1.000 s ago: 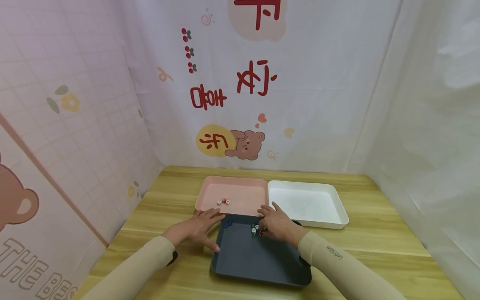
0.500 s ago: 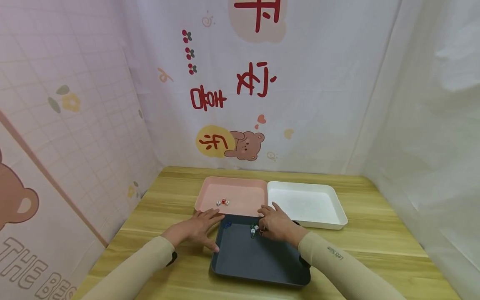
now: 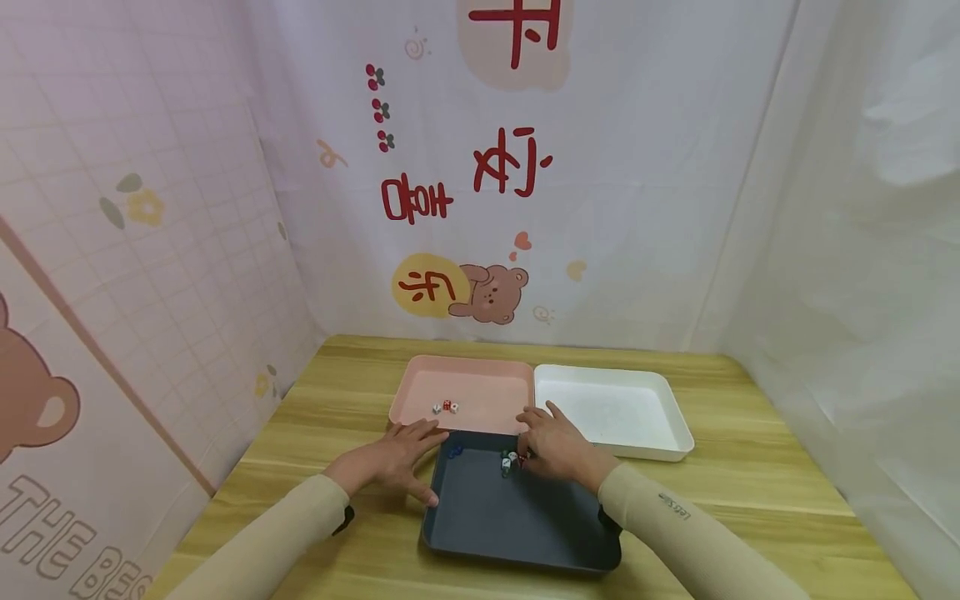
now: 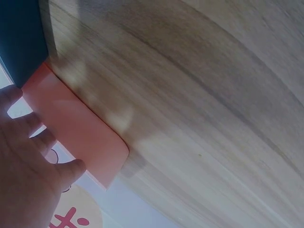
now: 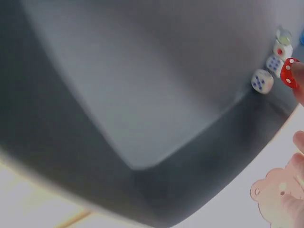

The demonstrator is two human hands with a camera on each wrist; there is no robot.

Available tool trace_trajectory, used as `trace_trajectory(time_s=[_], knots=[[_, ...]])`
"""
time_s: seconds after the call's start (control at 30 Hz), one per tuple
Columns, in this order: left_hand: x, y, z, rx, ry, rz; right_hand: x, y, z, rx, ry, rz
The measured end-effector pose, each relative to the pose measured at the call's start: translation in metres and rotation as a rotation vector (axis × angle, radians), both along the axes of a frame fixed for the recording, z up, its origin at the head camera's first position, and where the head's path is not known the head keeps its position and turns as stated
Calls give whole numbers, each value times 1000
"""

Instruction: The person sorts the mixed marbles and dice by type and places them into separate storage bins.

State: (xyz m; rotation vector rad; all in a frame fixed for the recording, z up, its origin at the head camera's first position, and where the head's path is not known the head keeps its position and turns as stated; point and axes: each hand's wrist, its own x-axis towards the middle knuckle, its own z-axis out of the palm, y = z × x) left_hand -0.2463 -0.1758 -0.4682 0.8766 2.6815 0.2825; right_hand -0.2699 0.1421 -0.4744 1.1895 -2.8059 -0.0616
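Observation:
A dark grey tray [image 3: 525, 525] lies on the table, with a small cluster of white and green dice [image 3: 507, 461] near its far side. Two blue dice [image 3: 455, 451] sit in its far left corner. My right hand [image 3: 558, 446] reaches over the far side and pinches a red die [image 5: 288, 72] with white spots, beside several white dice [image 5: 262, 81] in the right wrist view. Part of the red die is hidden by a fingertip. At the tray's left rim, my left hand [image 3: 390, 460] has its fingers spread and holds nothing; its thumb is at the tray's wall.
Behind the dark tray stands a pink tray [image 3: 487, 383] holding a red die [image 3: 447, 405] between two white dice. A white tray [image 3: 607, 400] adjoins it on the right. Fabric walls [image 3: 615, 208] enclose the wooden table [image 3: 750, 492] at the back and sides.
The die at my right fingertips looked dark with red and now shows a plain red face. Both hands stay nearly in place, and the head view has tipped slightly.

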Motion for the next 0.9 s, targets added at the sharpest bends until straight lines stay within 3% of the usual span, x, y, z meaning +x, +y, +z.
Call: trace_trajectory(time_s=[0.33,0.9], knots=[[1,-1,2,9,-16,7,-14,-1,21,-143,-18,-76],[-1,0,-2,-1,-36,28,-35,-1,34,-179,-16,-230]])
